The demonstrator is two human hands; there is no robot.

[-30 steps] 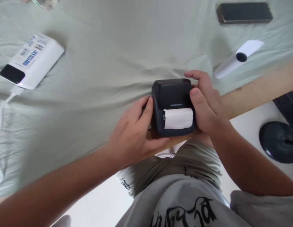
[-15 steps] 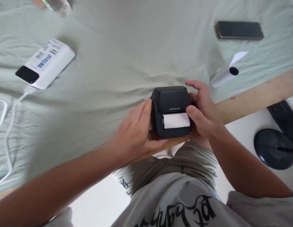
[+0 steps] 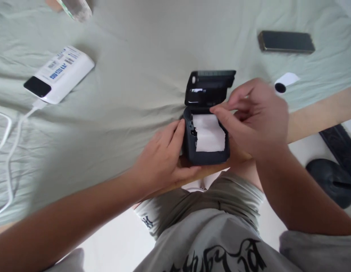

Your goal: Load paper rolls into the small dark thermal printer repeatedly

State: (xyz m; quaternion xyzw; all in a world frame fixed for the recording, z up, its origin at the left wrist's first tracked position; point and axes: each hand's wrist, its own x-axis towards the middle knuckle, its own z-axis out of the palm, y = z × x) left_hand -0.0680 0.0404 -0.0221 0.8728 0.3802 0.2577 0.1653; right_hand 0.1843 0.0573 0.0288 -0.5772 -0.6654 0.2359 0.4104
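Observation:
A small black label printer (image 3: 208,158) stands at the front edge of the bed-like surface, its lid (image 3: 208,88) tilted up and back. Inside lies a roll of white paper (image 3: 209,130), its torn end hanging over the front. My left hand (image 3: 164,155) grips the printer's left side, fingers along the wall and thumb at the front lower edge. Over the printer's right side hovers my right hand (image 3: 252,117), thumb and forefinger apart near the lid's hinge. Nothing shows between those fingers, though the other fingers are curled and partly hidden.
Behind on the right lie a dark phone (image 3: 287,41) and a white paper roll (image 3: 287,80) with a black core, partly covered by my right hand. A white power bank (image 3: 62,73) with a cable (image 3: 18,139) is at the left. A clear object (image 3: 77,9) sits at the top edge.
The printer's lid has swung from closed to raised, uncovering the paper inside. My right hand has moved up from the printer's right side. The left hand has kept its grip.

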